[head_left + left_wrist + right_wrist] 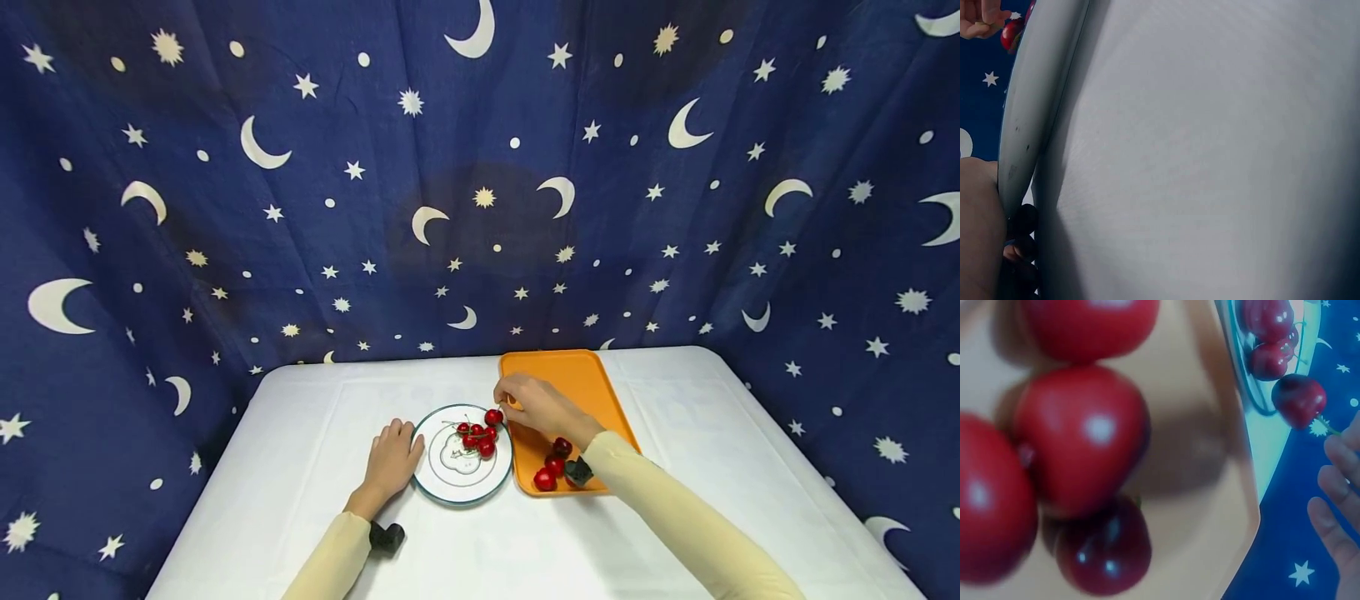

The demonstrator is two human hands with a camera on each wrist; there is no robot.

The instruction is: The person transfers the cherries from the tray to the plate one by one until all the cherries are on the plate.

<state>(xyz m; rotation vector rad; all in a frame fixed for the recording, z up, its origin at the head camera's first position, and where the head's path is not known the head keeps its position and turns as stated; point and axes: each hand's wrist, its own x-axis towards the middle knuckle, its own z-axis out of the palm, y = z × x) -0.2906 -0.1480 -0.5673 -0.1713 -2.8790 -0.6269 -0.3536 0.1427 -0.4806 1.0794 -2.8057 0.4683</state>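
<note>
My right hand (536, 404) pinches the thin green stem of a red cherry (492, 417) between thumb and fingertips. That cherry hangs at the right edge of a white plate (435, 477) with a blue-green rim. In the right wrist view the same cherry (1299, 401) dangles from its stem beside the plate. Several red cherries (486, 448) with stems lie bunched on the plate. At the plate's left side, my left hand (393, 458) lies with fingers extended forward and its thumb at the rim.
An orange tray (581, 372) lies just right of the plate. Several cherries (545, 479) sit at its near end, under my right wrist. A white cloth covers the table (315, 425), and a dark blue curtain (495, 275) with moons and stars stands behind it.
</note>
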